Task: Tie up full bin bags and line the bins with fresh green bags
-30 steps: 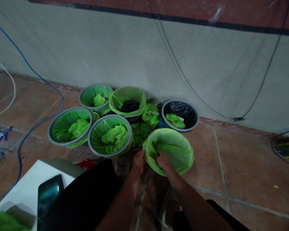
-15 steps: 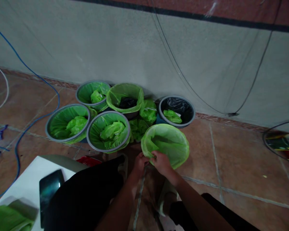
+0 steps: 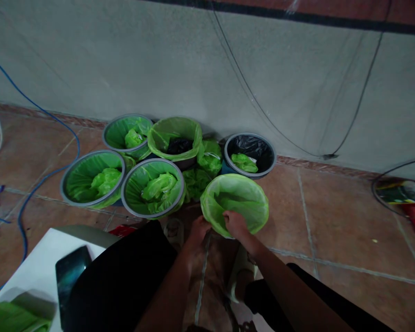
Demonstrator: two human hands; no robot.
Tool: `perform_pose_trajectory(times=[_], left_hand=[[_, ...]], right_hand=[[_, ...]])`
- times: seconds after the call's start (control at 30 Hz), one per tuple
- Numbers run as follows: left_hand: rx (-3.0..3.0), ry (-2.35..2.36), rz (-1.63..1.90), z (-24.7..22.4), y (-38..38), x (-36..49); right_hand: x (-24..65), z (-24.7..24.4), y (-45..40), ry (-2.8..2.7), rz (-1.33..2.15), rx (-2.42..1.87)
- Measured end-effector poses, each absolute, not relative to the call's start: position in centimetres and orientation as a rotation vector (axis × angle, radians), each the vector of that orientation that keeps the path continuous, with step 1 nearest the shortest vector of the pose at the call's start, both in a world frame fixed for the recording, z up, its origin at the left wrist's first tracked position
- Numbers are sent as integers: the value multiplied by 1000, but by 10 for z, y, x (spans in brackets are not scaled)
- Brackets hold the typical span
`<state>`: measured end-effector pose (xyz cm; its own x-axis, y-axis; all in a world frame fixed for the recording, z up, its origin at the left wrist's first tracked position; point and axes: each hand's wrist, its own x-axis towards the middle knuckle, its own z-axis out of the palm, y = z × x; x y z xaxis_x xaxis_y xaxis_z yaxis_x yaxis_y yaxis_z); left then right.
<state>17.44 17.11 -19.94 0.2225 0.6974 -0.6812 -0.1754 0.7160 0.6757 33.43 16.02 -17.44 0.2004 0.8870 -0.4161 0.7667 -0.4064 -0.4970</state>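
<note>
Working the pale-green-lined bin point(image 3: 252, 203), black-lined bin point(image 3: 264, 152) behind it: right hand point(image 3: 235, 223) curled inside, left hand point(image 3: 199, 228) at its near-left edge, too dim to tell if gripping. Tug gently, evenly imo.

I'm seeing lime green on the frontmost bin liner point(image 3: 244, 200), blue on the cable point(image 3: 20, 220), terracotta on the pale-gridded floor tiles point(image 3: 352, 216).

Several lined bins point(image 3: 133, 185) stand on the brown tiled floor point(image 3: 346, 221).
</note>
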Motion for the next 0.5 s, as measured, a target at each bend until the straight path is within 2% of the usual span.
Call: perform_pose_trajectory(times=[0.23,0.37,0.5], left_hand=[[538,1585,806,-198,181,177],[835,1746,932,-185,201,176],[1164,1656,939,-179,223,188]], right_hand=[[326,-137,154,-1658,876,-2095],[333,-145,168,-1611,919,-2229],[348,-166,198,-1397,1011,-2253]])
